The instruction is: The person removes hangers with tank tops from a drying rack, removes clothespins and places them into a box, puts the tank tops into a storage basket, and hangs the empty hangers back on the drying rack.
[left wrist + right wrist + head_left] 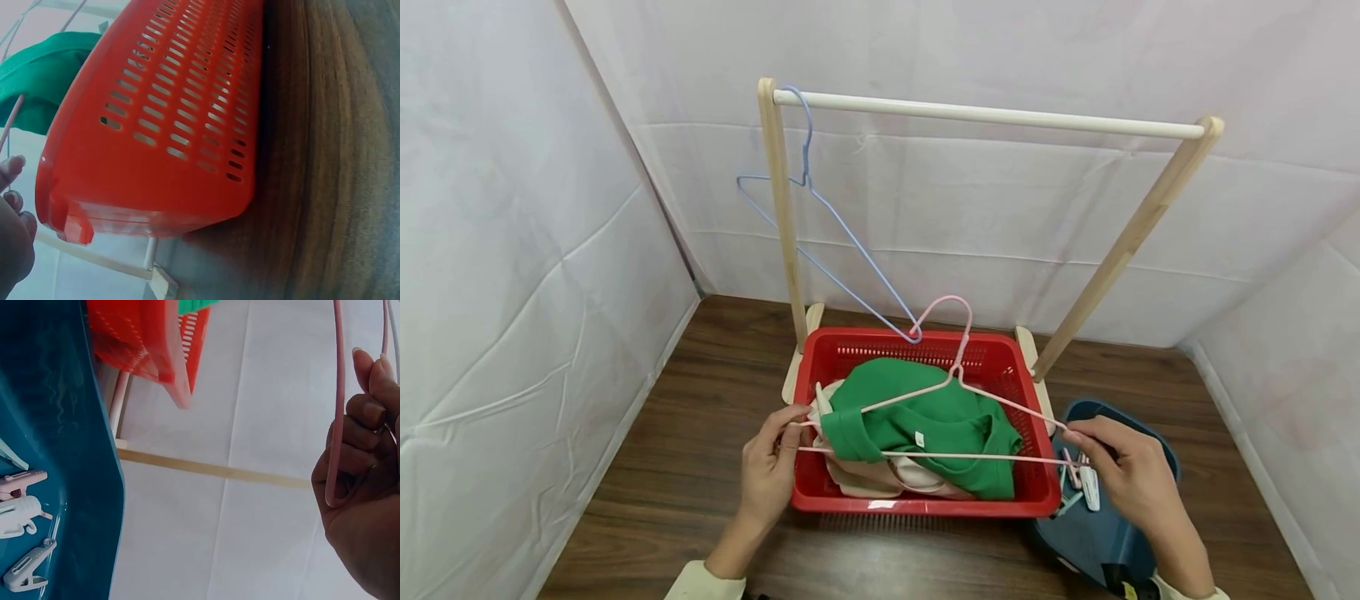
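A pink clothes hanger [963, 455] is held level over the red basket [925, 506], its hook toward the rack. My left hand [767, 467] pinches its left end, where part of a green garment [917, 400] is looped around the hanger's bar and arm. At the other end, my right hand [1127, 467] grips the corner of the hanger; in the right wrist view its fingers [353, 434] curl around the pink wire. The rest of the green garment lies bunched in the basket, a small white tag showing, on top of white and beige cloth [865, 479].
Behind the basket stands a rack with wooden legs and a white rod [985, 112]. A blue hanger [857, 242] hangs at the rod's left end. To the right, a dark blue tub [1090, 533] holds several clothespins [22, 512]. White fabric walls surround the wooden floor [647, 467].
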{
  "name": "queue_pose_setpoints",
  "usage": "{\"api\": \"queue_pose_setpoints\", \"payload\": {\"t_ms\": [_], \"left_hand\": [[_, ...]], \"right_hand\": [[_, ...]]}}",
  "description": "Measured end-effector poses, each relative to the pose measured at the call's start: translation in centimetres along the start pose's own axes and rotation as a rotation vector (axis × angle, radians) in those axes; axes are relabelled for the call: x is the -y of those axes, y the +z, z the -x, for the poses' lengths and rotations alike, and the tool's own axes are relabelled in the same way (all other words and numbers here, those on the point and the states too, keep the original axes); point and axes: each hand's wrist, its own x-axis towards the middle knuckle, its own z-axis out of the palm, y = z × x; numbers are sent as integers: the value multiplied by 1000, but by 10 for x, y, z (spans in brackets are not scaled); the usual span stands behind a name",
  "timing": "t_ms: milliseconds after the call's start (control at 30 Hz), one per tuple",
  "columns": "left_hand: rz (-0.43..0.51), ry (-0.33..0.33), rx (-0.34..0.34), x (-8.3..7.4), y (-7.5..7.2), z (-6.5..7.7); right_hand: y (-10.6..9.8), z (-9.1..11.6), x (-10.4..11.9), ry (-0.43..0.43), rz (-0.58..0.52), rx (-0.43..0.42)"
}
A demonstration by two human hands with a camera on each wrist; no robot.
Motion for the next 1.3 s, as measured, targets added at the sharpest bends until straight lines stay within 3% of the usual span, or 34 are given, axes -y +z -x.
{"api": "queue_pose_setpoints", "payload": {"t_ms": [133, 300, 667, 900, 1200, 1300], "left_hand": [[-54, 2, 60, -4, 0, -2], [-77, -57, 131, -13, 1, -5], [122, -121, 95, -51, 0, -26], [170, -72, 30, -44, 3, -25], [124, -182, 20, -40, 6, -25], [106, -195, 57, -27, 9, -22]], "right_hand": [[-3, 3, -1, -3, -6, -2], [-5, 7, -1, 28, -5, -2], [-4, 12, 2, 51, -9, 4], [-21, 20, 1, 72, 11, -36], [-55, 37, -1, 203, 72, -96], [-66, 43, -4, 250, 79, -126]]}}
